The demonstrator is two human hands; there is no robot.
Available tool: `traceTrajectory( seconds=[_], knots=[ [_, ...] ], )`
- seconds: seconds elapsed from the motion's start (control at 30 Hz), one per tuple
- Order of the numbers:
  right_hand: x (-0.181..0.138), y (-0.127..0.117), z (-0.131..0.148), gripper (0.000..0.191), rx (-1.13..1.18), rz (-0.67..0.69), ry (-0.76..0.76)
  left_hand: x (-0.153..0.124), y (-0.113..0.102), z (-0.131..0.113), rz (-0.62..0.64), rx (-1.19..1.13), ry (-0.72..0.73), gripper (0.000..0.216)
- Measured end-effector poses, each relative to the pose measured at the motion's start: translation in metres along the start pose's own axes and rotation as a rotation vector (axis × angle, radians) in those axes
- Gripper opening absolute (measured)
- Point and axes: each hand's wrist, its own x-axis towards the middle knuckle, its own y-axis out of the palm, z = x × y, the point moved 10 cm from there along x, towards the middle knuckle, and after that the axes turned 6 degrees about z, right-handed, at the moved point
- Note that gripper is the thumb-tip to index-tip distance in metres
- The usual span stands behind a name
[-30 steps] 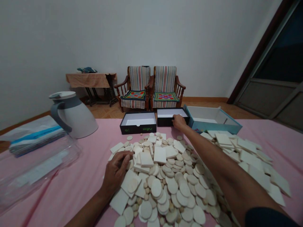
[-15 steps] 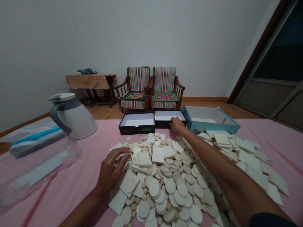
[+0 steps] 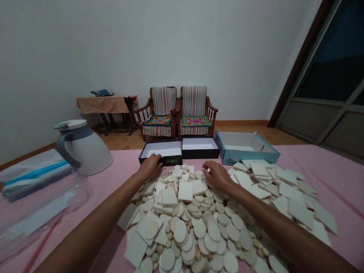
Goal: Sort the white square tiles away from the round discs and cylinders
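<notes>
My left hand reaches to the front wall of the left black box, its fingertips closed at the rim; what they hold, if anything, is hidden. At the far right of a pile of pale wooden pieces, my right hand hovers low over small discs, thumb and forefinger slightly apart with nothing visible between them. The pile mixes round wooden discs, square wooden tiles and small wooden beads.
A second black box and a light blue box stand along the far edge. Square tiles are heaped at right. On the left are a white jug, a blue-and-white packet and a clear plastic case on pink cloth.
My left hand has moved forward from the pile's left side to the left black box. My right hand has drawn back from the second black box to the pile. The view has shifted slightly.
</notes>
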Motion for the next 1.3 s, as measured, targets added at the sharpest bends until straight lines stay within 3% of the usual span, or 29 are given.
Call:
traceTrajectory(
  seconds=[0.3, 0.67, 0.8, 1.0, 1.13, 1.3],
  knots=[
    [-0.029, -0.011, 0.000, 0.014, 0.103, 0.017, -0.062, 0.034, -0.016, 0.033, -0.091, 0.053, -0.100, 0.025],
    [-0.031, -0.009, -0.006, 0.014, 0.117, -0.009, -0.089, 0.042, 0.010, 0.007, -0.045, 0.031, -0.026, 0.022],
    [-0.017, -0.014, -0.020, 0.017, 0.050, -0.044, -0.077, 0.038, 0.002, 0.002, -0.061, -0.001, -0.014, 0.023],
    [0.028, -0.005, -0.058, 0.030, -0.162, 0.061, 0.140, 0.011, -0.029, -0.009, -0.184, -0.092, 0.018, 0.038],
    [0.050, 0.014, -0.062, 0.027, -0.175, 0.116, 0.186, -0.019, -0.028, -0.030, -0.104, -0.171, 0.126, 0.030],
    [0.059, 0.036, -0.063, 0.026, -0.150, 0.144, 0.238, -0.037, 0.000, -0.057, 0.151, -0.299, 0.246, 0.034]
  ],
)
